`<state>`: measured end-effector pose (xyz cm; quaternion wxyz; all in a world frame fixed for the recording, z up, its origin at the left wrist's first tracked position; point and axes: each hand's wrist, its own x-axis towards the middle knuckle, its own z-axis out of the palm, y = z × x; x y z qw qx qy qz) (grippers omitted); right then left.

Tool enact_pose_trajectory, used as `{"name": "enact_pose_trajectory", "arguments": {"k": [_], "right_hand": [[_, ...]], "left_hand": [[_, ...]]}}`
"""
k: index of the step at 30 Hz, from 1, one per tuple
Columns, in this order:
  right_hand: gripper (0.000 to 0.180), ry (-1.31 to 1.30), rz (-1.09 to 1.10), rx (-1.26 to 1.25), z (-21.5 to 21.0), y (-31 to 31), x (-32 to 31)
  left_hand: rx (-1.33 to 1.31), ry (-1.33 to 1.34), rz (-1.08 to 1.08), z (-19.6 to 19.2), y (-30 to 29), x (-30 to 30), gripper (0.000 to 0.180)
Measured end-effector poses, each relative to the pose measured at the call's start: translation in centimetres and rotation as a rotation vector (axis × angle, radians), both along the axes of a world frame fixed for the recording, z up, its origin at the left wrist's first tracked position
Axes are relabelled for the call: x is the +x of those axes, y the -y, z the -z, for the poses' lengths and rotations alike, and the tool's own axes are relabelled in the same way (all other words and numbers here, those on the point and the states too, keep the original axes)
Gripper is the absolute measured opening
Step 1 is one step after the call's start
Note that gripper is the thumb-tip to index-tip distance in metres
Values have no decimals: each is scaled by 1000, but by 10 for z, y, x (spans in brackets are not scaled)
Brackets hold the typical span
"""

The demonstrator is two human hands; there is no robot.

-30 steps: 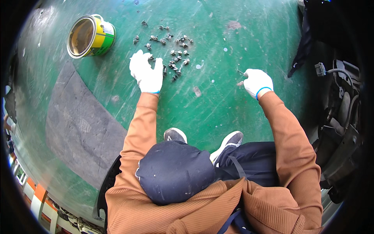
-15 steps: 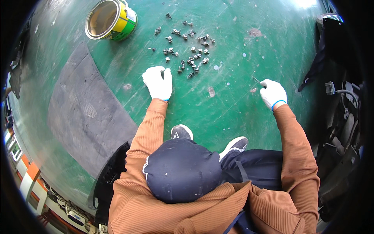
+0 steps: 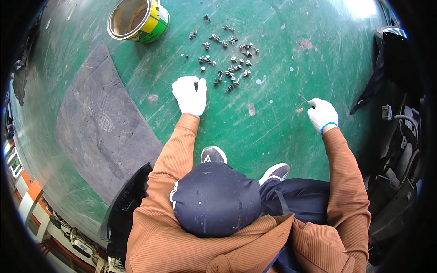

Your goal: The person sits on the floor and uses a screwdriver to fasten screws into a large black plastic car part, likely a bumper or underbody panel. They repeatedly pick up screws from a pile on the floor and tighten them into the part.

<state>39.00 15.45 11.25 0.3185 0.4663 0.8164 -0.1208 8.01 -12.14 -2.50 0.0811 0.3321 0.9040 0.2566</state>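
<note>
A loose group of small dark bolts with pale round heads [image 3: 230, 74] lies scattered on the green floor [image 3: 273, 132]. Just below and left of the group is my left hand [image 3: 190, 95], in a white glove. Its fingers curl inward with thumb and forefinger close together; whatever they hold, if anything, is hidden. My right hand [image 3: 322, 113], also gloved, is off to the right and closed on a thin metal rod [image 3: 304, 98]. The rod's bare end sticks out toward the upper left; the rest is covered by the fingers.
An open yellow and green can [image 3: 154, 29] stands at the upper left. Below it lies a dark grey mat [image 3: 107, 127]. A black curved part [image 3: 127, 202] is beside my left arm. Dark vehicle parts with cables [image 3: 403, 150] line the right side.
The whole view has shifted slightly, so the can and bolts appear farther right and higher. Both hands keep nearly the same pose; the rod stays in my right hand.
</note>
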Motion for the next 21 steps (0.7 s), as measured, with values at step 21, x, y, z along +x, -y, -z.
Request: {"name": "enact_pose_trajectory", "arguments": {"k": [21], "right_hand": [[48, 30, 49, 2, -2, 2, -11]], "left_hand": [[-87, -119, 220, 16, -106, -151, 28]]}}
